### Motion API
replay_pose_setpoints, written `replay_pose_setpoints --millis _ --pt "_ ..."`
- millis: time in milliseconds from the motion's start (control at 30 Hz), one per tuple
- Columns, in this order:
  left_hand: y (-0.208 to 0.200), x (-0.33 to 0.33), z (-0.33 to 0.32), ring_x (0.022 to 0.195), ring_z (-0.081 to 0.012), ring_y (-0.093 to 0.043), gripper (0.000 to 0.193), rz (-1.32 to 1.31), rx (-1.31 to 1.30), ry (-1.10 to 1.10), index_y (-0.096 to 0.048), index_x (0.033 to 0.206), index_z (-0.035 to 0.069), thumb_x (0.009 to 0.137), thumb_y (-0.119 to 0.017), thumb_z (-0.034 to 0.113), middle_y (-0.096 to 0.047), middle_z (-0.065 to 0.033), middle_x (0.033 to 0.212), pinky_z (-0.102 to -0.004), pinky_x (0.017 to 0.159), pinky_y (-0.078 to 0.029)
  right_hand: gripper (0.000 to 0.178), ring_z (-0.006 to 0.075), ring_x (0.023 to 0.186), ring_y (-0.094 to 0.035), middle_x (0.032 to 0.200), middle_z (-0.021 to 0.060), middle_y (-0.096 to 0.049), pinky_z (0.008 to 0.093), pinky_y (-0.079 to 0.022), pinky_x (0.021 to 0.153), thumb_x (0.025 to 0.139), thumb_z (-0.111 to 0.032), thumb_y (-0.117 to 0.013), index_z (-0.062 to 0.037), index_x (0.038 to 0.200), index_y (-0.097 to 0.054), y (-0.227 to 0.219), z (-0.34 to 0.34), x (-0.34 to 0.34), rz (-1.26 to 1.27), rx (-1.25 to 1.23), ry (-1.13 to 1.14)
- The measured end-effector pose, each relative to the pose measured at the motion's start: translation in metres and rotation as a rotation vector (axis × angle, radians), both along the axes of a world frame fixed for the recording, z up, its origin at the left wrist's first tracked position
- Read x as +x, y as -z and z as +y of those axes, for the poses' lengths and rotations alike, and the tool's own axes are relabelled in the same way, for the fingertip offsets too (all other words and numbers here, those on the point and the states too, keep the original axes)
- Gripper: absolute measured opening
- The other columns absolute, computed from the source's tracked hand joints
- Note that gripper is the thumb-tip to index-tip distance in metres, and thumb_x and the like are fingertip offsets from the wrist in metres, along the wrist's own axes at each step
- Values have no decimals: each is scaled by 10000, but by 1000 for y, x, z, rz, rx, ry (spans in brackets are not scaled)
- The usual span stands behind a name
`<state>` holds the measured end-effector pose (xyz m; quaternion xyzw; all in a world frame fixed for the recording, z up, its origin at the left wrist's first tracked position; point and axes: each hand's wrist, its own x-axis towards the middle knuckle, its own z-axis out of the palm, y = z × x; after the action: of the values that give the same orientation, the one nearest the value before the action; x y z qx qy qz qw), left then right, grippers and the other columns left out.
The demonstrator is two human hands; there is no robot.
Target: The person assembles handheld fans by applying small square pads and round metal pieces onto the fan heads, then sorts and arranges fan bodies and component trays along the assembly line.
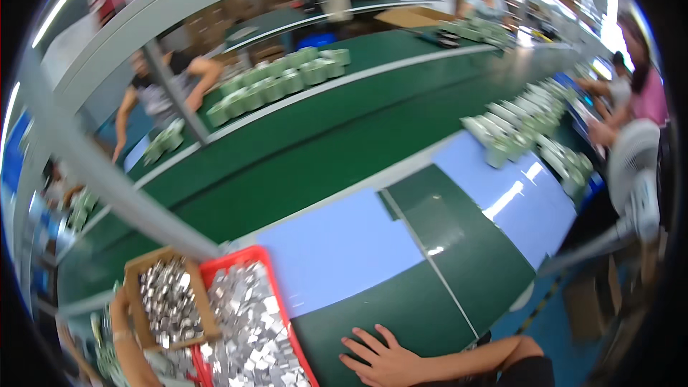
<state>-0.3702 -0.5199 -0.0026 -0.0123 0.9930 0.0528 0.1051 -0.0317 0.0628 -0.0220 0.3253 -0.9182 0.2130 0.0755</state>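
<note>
At the lower left, my left hand [119, 309] is against the outer side of a small open cardboard box [208, 313] and grips it; its fingertips are mostly hidden. Shiny small metal pieces [169, 299] fill this box. The box overlaps the left side of a red plastic tray [271, 276], which is heaped with flat silvery metal pieces [251, 330]. My right hand [378, 360] lies with fingers spread on the dark green tabletop [333, 330], to the right of the tray, and holds nothing.
Blue-lilac sheets [344, 247] lie on the bench. Beyond runs a green conveyor belt [287, 168]. Pale green moulded parts [512, 125] stand in rows at right and across the belt. A grey post [107, 172] rises at left; a fan [636, 168] stands at right. Other people work nearby.
</note>
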Motion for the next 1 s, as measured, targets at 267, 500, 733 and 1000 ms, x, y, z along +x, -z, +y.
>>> replay_pose_setpoints --millis 267,500,733,1000 --pt "16 -76 57 1010 -278 -642 501 63 -32 252 -620 1188 36 819 -689 367 -687 -164 1084 -420 806 -526 539 371 1354 -368 1431 168 -429 592 -323 1049 823 -338 -656 -88 1285 -530 10 3 5 68 -39 -5" --pt "18 -31 -17 1008 -270 -637 452 115 -44 203 -627 1183 55 839 -680 343 -684 -150 1081 -420 818 -526 518 371 1350 -370 1396 177 -445 586 -318 1055 822 -320 -651 -75 1262 -528 8 2 5 54 -82 -11" --pt "-12 6 -64 1005 -263 -631 404 191 -51 158 -635 1178 74 859 -671 318 -682 -136 1078 -421 831 -526 494 386 1370 -343 1410 187 -431 603 -299 1070 843 -302 -632 -64 1259 -514 21 -3 4 50 -122 -22" --pt "-39 54 -102 1002 -255 -624 350 257 -47 68 -643 1172 96 881 -661 290 -679 -120 1074 -421 845 -526 469 393 1374 -349 1412 188 -426 588 -313 1069 864 -291 -615 -80 1273 -521 23 -2 4 63 -81 -26"
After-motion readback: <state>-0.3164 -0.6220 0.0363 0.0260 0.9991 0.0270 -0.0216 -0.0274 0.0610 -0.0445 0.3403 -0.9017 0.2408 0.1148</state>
